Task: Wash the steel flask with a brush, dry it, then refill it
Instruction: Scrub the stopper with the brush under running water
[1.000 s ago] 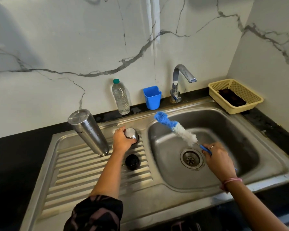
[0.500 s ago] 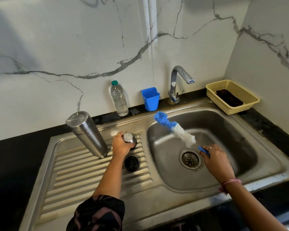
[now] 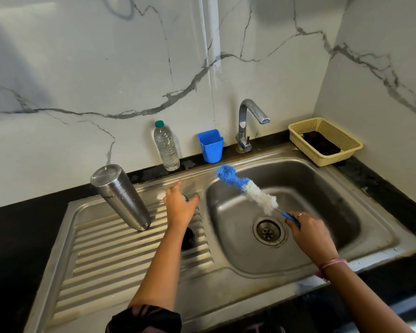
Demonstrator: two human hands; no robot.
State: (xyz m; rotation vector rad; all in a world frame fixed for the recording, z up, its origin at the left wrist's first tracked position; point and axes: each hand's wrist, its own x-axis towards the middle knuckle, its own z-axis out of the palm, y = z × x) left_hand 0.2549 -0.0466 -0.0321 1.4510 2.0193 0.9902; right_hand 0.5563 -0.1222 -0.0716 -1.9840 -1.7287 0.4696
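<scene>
While R hand [image 3: 309, 236] grips brush [image 3: 247, 191], L hand [image 3: 179, 205] pinches steel cap [image 3: 185, 197].

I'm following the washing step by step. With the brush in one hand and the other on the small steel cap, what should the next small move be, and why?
Probably lift the cap over the basin and scrub it. The left hand already covers it on the drainboard, and the right hand holds the brush above the basin. The flask already stands upside down, wet.
</scene>
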